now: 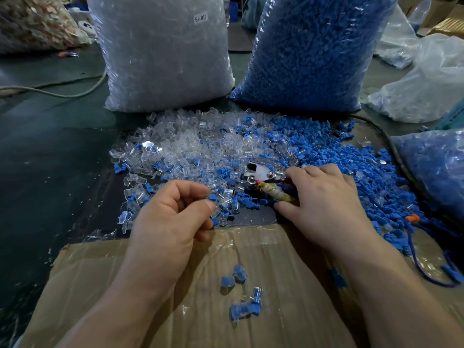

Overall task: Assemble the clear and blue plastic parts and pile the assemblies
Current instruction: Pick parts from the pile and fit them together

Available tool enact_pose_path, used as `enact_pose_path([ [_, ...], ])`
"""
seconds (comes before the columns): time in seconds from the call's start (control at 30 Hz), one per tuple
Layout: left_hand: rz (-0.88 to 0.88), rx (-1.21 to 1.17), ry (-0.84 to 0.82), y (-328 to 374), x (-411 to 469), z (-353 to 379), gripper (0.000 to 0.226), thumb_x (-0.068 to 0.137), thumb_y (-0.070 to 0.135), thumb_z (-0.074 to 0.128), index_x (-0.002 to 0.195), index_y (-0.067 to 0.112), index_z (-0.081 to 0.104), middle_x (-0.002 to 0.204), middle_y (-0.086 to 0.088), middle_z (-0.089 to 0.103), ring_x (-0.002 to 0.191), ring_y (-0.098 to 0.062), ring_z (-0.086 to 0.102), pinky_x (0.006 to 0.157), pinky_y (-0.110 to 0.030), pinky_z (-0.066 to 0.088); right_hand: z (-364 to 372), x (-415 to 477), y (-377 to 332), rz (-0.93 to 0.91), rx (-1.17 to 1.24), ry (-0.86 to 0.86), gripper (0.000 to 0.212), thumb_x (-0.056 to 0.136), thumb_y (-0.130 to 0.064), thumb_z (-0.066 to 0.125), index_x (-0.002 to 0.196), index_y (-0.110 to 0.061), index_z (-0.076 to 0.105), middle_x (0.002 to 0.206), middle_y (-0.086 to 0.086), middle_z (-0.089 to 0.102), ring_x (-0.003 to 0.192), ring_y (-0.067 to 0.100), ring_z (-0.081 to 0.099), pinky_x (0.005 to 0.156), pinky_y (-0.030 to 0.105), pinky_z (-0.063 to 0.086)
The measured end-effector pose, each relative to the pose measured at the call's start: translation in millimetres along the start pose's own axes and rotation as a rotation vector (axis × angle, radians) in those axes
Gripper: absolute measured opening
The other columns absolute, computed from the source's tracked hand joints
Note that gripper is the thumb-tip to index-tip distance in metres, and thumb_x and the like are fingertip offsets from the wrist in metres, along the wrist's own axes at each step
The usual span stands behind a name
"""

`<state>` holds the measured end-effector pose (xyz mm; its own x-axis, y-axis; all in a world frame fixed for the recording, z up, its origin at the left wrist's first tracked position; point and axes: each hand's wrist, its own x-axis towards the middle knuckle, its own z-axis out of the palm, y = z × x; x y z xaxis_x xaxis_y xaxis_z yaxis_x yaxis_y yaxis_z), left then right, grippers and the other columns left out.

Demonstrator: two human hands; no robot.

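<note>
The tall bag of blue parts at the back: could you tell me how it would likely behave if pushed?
The bag of blue parts looks packed full, so probably heavy. Its thin film would likely dent rather than slide. It stands tall and leans slightly, so it might slump.

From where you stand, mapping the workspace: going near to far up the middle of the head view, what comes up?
Finished assemblies → cardboard sheet → loose pile of clear and blue parts → bag of clear parts

Dark surface (62,151), perhaps floor; loose parts (200,146).
</note>
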<state>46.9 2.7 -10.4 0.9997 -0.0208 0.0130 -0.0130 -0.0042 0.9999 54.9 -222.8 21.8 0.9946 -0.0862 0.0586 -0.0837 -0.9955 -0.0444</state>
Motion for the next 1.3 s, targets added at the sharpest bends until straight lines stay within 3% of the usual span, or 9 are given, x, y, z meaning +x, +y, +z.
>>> enact_pose_path([
  [0.1,0.002,-0.033,0.011,-1.0,1.9,-1.5,0.025,0.092,0.009,0.069,0.086,0.033,0.074,0.068,-0.002,0.068,0.058,-0.011,0.062,0.051,-0.02,0.052,-6.3,-3.6,1.3,-0.012,0.021,0.072,0.045,0.089,-0.058,0.049,0.123,-0.03,0.051,0.11,-0.006,0.059,0.109,0.022,0.046,0.094,0.043,0.034],
  [0.23,0.002,-0.092,0.014,-0.4,5.2,-6.4,0.018,0.09,0.015,0.07,0.09,0.033,0.074,0.07,-0.002,0.069,0.056,-0.012,0.062,0.048,-0.021,0.05,-25.1,-15.3,-2.0,-0.117,0.204,0.09,0.056,0.085,-0.069,0.025,0.124,-0.034,0.044,0.096,-0.014,0.05,0.085,0.011,0.045,0.069,0.033,0.035],
  [0.3,-0.003,-0.134,0.002,-0.4,7.8,-8.0,0.015,0.088,0.018,0.072,0.09,0.032,0.074,0.071,-0.004,0.068,0.057,-0.013,0.061,0.049,-0.022,0.05,-31.2,-21.9,-6.4,-0.195,0.254,0.057,0.051,0.08,-0.072,0.021,0.113,-0.04,0.044,0.091,-0.021,0.049,0.077,0.002,0.045,0.062,0.025,0.036],
  [0.37,0.005,-0.152,-0.016,-0.2,9.5,-9.6,0.011,0.085,0.022,0.074,0.091,0.031,0.074,0.071,-0.004,0.068,0.057,-0.014,0.06,0.049,-0.022,0.05,-32.6,-26.1,-10.7,-0.27,0.251,0.005,0.048,0.078,-0.072,0.025,0.107,-0.041,0.047,0.089,-0.022,0.051,0.078,-0.002,0.047,0.066,0.021,0.042],
  [0.53,0.068,-0.18,-0.036,-2.2,10.9,-12.7,0.021,0.075,0.029,0.076,0.095,0.028,0.073,0.074,-0.005,0.067,0.059,-0.013,0.06,0.051,-0.022,0.05,-27.3,-29.1,-20.6,-0.342,0.229,-0.051,0.057,0.078,-0.069,0.031,0.127,-0.041,0.042,0.111,-0.022,0.053,0.102,0.003,0.047,0.089,0.025,0.044],
  [0.7,0.129,-0.14,-0.051,-4.7,14.9,-17.3,0.023,0.073,0.032,0.074,0.096,0.025,0.073,0.075,-0.006,0.067,0.06,-0.016,0.06,0.053,-0.024,0.05,-24.6,-28.7,-20.7,-0.359,0.24,-0.047,0.063,0.075,-0.073,0.024,0.13,-0.044,0.037,0.117,-0.025,0.051,0.105,-0.001,0.041,0.083,0.018,0.029],
  [0.97,0.131,-0.099,-0.059,-2.2,14.0,-16.6,0.021,0.073,0.031,0.074,0.093,0.027,0.073,0.075,-0.003,0.067,0.061,-0.014,0.06,0.053,-0.023,0.051,-24.2,-27.6,-14.2,-0.358,0.306,-0.035,0.059,0.075,-0.075,0.026,0.127,-0.049,0.037,0.112,-0.028,0.05,0.104,-0.004,0.043,0.088,0.022,0.041],
  [1.17,0.128,-0.043,-0.094,1.8,7.0,-12.5,0.014,0.079,0.024,0.075,0.092,0.029,0.074,0.078,-0.003,0.069,0.063,-0.012,0.062,0.052,-0.024,0.053,-23.2,-30.3,-16.9,-0.4,0.258,-0.039,0.063,0.077,-0.071,0.029,0.132,-0.044,0.04,0.114,-0.028,0.05,0.104,-0.005,0.036,0.079,0.006,0.026],
  [1.3,0.134,-0.038,-0.065,5.9,7.3,-11.6,0.014,0.076,0.024,0.071,0.089,0.029,0.074,0.074,-0.002,0.069,0.061,-0.011,0.063,0.053,-0.022,0.054,-24.0,-28.6,-14.0,-0.404,0.27,-0.05,0.062,0.075,-0.073,0.026,0.131,-0.047,0.034,0.113,-0.029,0.049,0.104,-0.003,0.038,0.079,0.008,0.028],
])
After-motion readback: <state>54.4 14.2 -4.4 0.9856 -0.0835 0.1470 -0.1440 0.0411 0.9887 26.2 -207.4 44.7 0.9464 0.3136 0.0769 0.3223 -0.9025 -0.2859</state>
